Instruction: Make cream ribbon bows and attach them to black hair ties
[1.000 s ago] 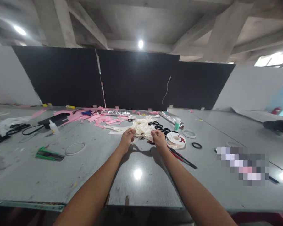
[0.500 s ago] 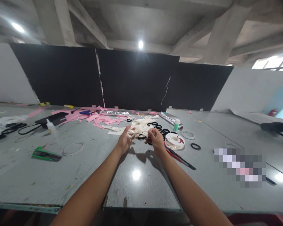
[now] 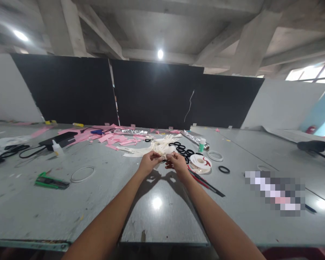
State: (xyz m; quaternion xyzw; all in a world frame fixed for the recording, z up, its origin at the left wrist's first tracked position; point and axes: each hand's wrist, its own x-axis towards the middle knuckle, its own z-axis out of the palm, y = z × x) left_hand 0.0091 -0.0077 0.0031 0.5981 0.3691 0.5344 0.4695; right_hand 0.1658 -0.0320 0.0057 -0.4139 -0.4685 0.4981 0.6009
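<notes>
1. Left hand [image 3: 149,163] and right hand [image 3: 180,164] nearly meet above a grey table [image 3: 165,220], fingertips pinching cream ribbon [image 3: 162,144]; the fingers hide much of the gripped part
2. The ribbon sprawls just beyond the hands at mid-table, a loose pale tangle of loops, with flat ends trailing left, their dark print too small to read
3. Black rings [image 3: 182,148] cluster to its right, beside a white spool [image 3: 195,161]
4. Far right, a pixelated patch [image 3: 276,191] masks whatever lies there
</notes>
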